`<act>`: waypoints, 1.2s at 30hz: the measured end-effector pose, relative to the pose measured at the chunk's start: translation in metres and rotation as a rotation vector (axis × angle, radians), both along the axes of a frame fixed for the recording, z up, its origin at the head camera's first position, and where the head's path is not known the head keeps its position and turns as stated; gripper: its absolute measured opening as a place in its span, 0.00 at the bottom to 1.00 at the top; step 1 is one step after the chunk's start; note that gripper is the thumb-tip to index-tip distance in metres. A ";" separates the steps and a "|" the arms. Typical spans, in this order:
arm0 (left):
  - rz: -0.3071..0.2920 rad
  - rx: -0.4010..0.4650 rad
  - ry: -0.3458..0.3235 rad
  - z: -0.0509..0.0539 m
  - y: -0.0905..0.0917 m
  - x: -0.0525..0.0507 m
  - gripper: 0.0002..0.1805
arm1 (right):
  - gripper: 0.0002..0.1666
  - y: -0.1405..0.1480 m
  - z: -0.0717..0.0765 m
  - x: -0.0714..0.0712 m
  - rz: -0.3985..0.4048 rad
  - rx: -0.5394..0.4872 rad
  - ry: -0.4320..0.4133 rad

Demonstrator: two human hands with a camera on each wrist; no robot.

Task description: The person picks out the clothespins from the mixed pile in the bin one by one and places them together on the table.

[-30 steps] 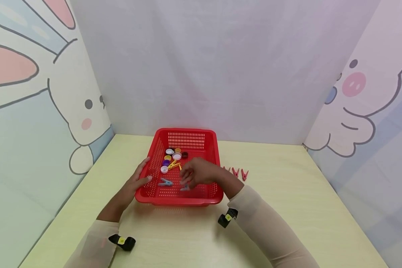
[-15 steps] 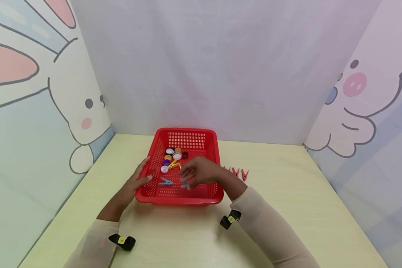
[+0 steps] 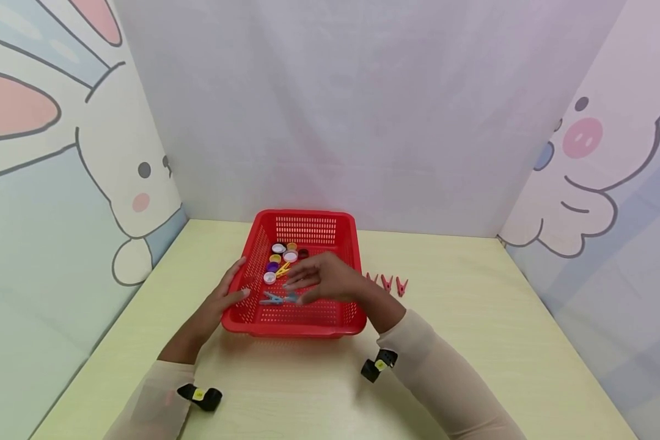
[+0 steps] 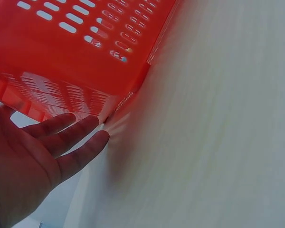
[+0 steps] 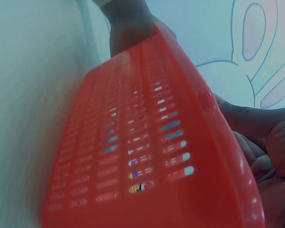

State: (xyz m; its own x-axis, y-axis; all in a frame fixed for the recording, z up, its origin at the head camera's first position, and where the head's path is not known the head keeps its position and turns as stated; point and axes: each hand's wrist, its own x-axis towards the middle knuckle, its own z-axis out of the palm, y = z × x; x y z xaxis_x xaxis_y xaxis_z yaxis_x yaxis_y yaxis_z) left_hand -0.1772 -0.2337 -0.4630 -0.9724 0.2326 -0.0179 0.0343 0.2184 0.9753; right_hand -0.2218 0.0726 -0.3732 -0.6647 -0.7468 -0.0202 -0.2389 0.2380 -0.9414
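Note:
A red plastic basket [image 3: 297, 330] stands on the table, with bottle caps [image 3: 290, 256] and clothespins inside. My left hand [image 3: 220, 304] holds its left rim, thumb over the top and fingers along the outer wall; in the left wrist view the fingers [image 4: 78, 159] are nearly straight. My right hand [image 3: 330, 281] reaches over the right rim into the basket, its fingers extended. One blue clothespin [image 3: 293, 297] lies just under its fingertips, partly hidden. Another blue clothespin [image 3: 272, 299] lies to its left. A yellow clothespin [image 3: 283, 270] sits beyond them, near the caps.
Three red clothespins, one of them the rightmost clothespin [image 3: 401, 286], lie on the table [image 3: 462, 342] right of the basket. A pale back wall [image 3: 363, 122] rises behind the table, and printed side walls stand left and right.
My right hand has shifted slightly left and its fingers have straightened. The blue clothespin beneath it has moved left, beside the other blue one. My left hand has stayed on the rim.

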 end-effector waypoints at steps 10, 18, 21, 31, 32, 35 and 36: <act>0.004 -0.006 0.000 -0.001 0.000 0.000 0.55 | 0.31 -0.006 0.001 0.010 0.010 -0.014 -0.073; 0.005 0.001 0.001 -0.001 0.000 -0.001 0.54 | 0.25 -0.007 -0.001 0.014 -0.070 -0.078 -0.069; 0.005 -0.001 0.006 -0.001 0.001 -0.001 0.54 | 0.23 -0.008 -0.002 0.015 -0.112 -0.080 -0.041; -0.001 0.001 0.008 -0.002 0.001 -0.002 0.53 | 0.21 -0.008 -0.002 0.016 -0.179 -0.022 -0.006; -0.002 0.002 0.008 -0.001 0.001 -0.002 0.53 | 0.21 -0.007 -0.002 0.015 -0.184 -0.003 -0.002; -0.003 -0.002 0.005 -0.001 0.000 -0.002 0.53 | 0.21 -0.005 -0.002 0.012 -0.198 0.100 0.016; -0.003 -0.002 0.004 -0.001 0.000 -0.002 0.53 | 0.21 -0.005 -0.002 0.011 -0.200 0.147 0.031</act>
State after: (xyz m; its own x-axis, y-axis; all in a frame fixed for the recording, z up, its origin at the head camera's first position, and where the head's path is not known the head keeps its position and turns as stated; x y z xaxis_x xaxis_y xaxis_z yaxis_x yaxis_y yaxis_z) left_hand -0.1794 -0.2335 -0.4645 -0.9719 0.2351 -0.0145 0.0388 0.2207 0.9746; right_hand -0.2107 0.0680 -0.3756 -0.8012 -0.5906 -0.0963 -0.2010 0.4172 -0.8863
